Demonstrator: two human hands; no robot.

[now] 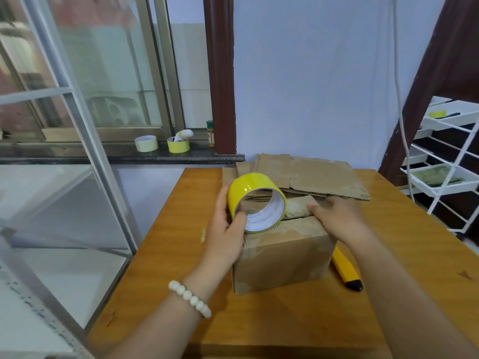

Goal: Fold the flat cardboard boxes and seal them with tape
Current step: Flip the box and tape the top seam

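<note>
The wooden worktop (285,320) carries everything; at its far edge lies a stack of flat cardboard (324,174), and just in front of it stands a folded box (282,260) with its top flaps closed; a white wire rack (445,161) stands off to the right. The left hand (225,226) curls round a yellow tape roll (248,187), thumb inside the core, holding it tilted over the box's top left corner; the right hand (337,216) lies flat, fingers spread straight on the top flaps, slightly blurred. A yellow utility knife (344,270) rests on the worktop just right of the box; a white bead bracelet (189,297) circles the left wrist.
</note>
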